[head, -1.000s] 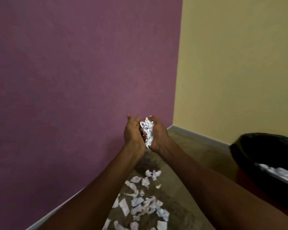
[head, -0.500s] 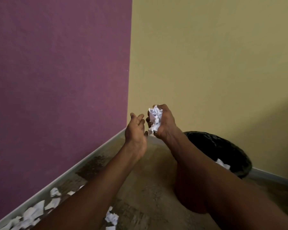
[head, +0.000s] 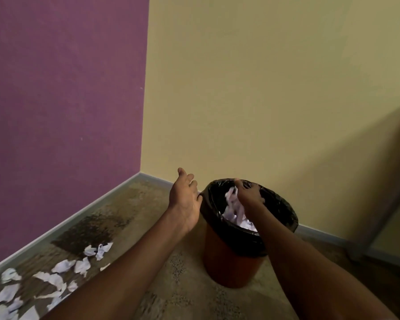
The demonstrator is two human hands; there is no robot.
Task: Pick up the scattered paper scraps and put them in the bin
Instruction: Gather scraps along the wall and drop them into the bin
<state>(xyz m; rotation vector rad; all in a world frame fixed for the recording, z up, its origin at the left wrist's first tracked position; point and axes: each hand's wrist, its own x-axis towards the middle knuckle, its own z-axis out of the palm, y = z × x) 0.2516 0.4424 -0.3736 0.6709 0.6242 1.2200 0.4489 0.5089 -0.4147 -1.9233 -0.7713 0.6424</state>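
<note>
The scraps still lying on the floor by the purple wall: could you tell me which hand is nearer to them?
Left. The left hand hangs open beside the bin; the right hand is over its mouth, farther from the floor scraps.

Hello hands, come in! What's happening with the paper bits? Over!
Right hand over bin, paper scraps at its fingertips. Left hand open beside bin. More scraps on floor by purple wall. Nothing blocking.

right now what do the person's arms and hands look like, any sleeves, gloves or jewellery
Both forearms are bare as far as the frame shows, with no sleeves in view. The left hand and right hand wear no gloves, and no watch, bracelet or ring is visible on wrists or fingers.
</note>
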